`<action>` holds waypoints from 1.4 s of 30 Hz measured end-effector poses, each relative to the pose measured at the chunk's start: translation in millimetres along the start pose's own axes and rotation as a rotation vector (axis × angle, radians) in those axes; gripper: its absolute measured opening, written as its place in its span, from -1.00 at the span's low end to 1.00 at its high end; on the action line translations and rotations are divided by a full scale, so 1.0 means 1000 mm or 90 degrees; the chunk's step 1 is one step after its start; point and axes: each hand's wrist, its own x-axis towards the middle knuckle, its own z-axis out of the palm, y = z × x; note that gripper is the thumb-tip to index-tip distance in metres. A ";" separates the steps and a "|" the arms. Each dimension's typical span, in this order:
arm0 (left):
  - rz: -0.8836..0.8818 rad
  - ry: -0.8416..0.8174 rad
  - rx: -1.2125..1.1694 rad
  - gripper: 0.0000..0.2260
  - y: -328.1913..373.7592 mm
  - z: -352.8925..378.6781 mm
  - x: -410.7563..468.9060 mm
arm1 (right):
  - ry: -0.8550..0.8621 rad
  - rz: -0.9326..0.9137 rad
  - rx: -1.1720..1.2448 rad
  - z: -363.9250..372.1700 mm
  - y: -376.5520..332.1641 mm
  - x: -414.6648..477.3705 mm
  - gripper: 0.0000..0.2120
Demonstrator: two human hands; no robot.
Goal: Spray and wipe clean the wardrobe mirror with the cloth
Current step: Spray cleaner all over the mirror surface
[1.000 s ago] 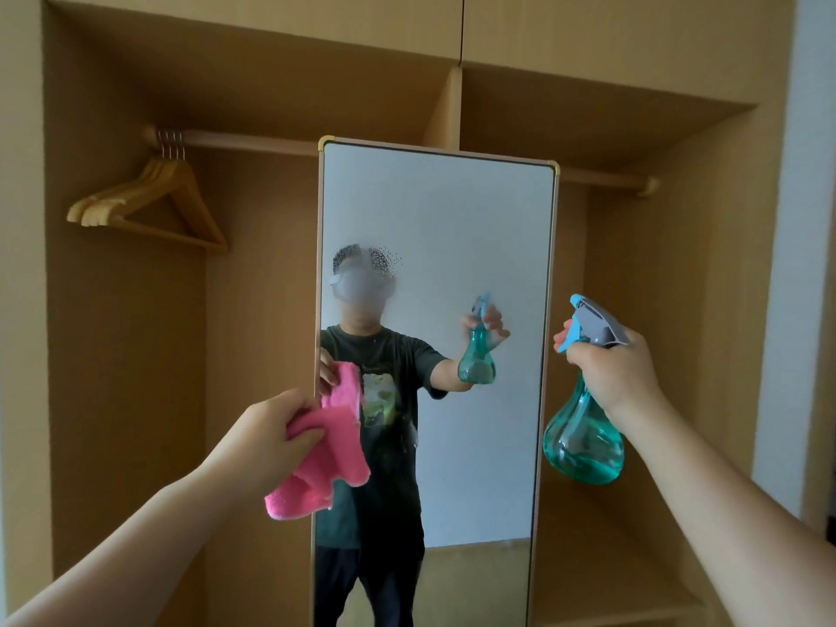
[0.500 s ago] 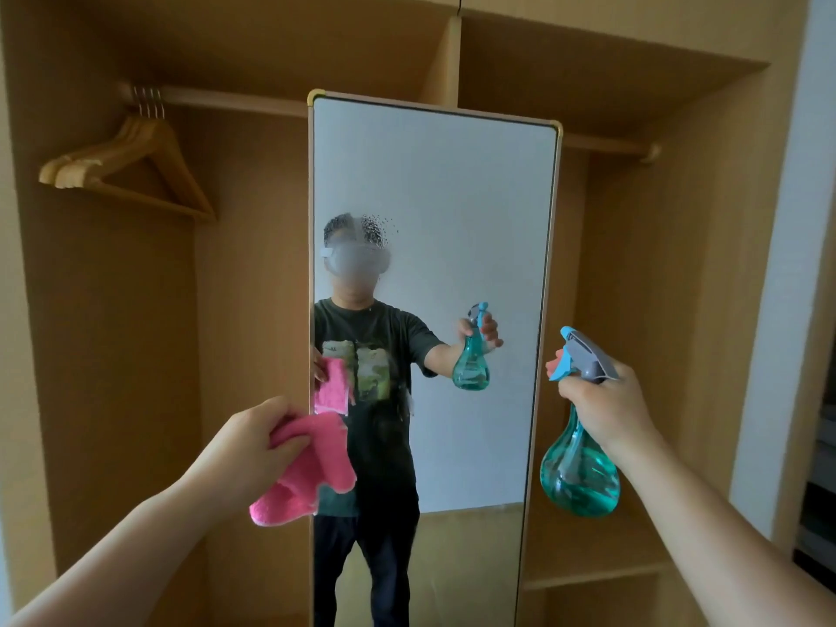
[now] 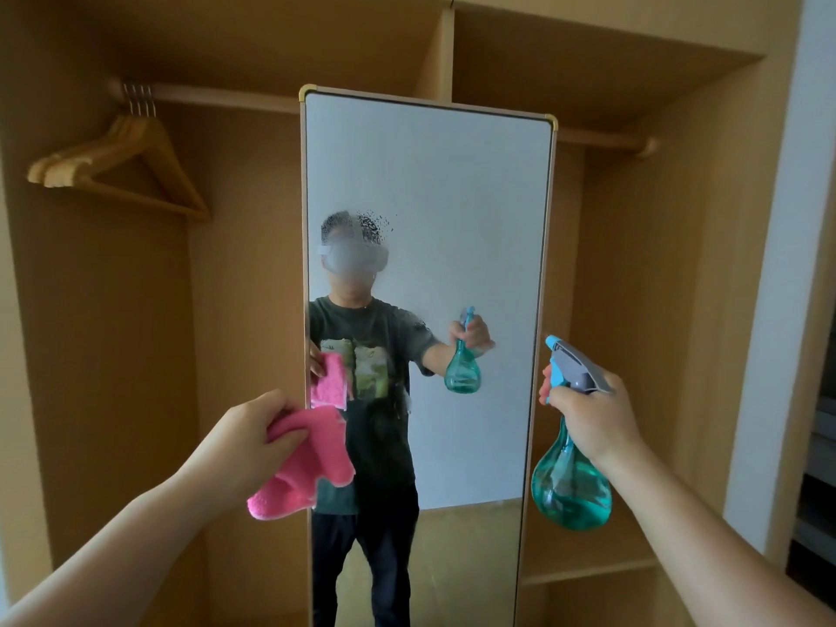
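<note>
A tall gold-framed mirror (image 3: 457, 196) stands upright in the open wooden wardrobe. Patches of spray droplets speckle its glass near the middle. My left hand (image 3: 246, 438) grips a crumpled pink cloth (image 3: 307, 463) just in front of the mirror's left edge, low down. My right hand (image 3: 588, 414) holds a teal spray bottle (image 3: 571, 486) by its neck, to the right of the mirror's frame. The grey-and-blue nozzle (image 3: 571, 362) points left toward the glass. The glass reflects a person holding both items.
Several wooden hangers (image 3: 122, 167) hang on the rail (image 3: 226, 95) at the upper left. A vertical divider (image 3: 445, 52) rises behind the mirror. A low shelf (image 3: 588, 567) lies at the lower right, and a white wall (image 3: 787, 264) borders the wardrobe's right side.
The view has tilted down, so the mirror and hangers sit higher in frame than 1.0 s ago. Both hands dropped a little. More droplets appear on the glass around chest height.
</note>
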 end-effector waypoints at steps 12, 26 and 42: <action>-0.011 0.002 0.010 -0.88 -0.003 -0.013 -0.010 | -0.095 -0.029 0.021 0.029 -0.007 -0.002 -0.93; -0.030 0.012 0.032 -0.91 -0.011 -0.027 -0.020 | -0.125 -0.026 0.067 0.056 -0.015 -0.010 -0.51; -0.070 0.030 0.031 -0.86 -0.030 -0.043 -0.033 | -0.190 -0.041 0.102 0.108 -0.042 -0.028 -0.82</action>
